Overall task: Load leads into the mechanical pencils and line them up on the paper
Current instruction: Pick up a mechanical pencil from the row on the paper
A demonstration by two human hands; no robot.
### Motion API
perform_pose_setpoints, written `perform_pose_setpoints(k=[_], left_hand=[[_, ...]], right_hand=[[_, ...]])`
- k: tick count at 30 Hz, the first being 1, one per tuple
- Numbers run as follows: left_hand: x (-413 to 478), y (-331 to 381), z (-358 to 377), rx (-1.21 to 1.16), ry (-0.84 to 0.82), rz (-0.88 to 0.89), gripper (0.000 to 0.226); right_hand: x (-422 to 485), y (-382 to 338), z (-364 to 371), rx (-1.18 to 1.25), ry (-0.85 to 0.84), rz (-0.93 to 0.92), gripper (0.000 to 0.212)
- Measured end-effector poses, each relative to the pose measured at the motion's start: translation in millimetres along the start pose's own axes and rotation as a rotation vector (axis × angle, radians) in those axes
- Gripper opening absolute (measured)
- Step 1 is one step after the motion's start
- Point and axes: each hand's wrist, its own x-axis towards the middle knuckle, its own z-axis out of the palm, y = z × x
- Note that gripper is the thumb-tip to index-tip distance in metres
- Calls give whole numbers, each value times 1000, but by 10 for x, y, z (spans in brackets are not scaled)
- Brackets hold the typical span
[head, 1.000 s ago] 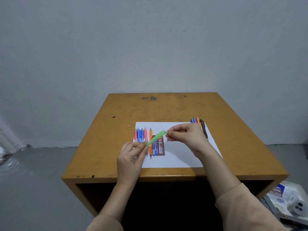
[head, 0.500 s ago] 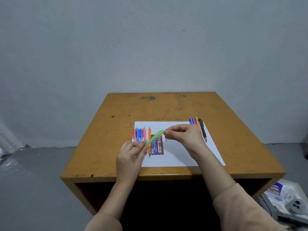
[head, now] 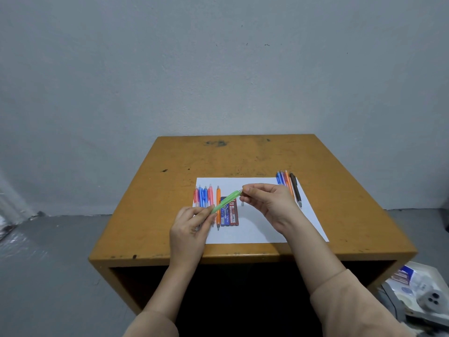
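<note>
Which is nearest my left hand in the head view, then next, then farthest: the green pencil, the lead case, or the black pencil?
1. Green pencil: gripped by the left hand at its lower end.
2. Lead case: flat on the paper, just right of that hand.
3. Black pencil: at the paper's far right edge, beyond the right hand.

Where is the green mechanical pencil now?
Head view: the green mechanical pencil is held slanted over the pencil lead cases, left-centre of the paper, left hand gripping its lower end, right hand pinching its top.
</note>
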Motion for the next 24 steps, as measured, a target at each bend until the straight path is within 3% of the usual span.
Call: perform_pose_setpoints(k=[8, 15, 24], left_hand=[[-3, -2, -3, 20, 0, 19, 32], [-1, 2, -2, 24, -2, 15, 33], [0, -26, 12, 38, -3, 3, 33]], right_hand=[[11, 71, -14, -157, 35, -89, 7], [-29, 230, -28, -537, 113, -360, 11], [-25, 351, 3, -657, 114, -493, 23]])
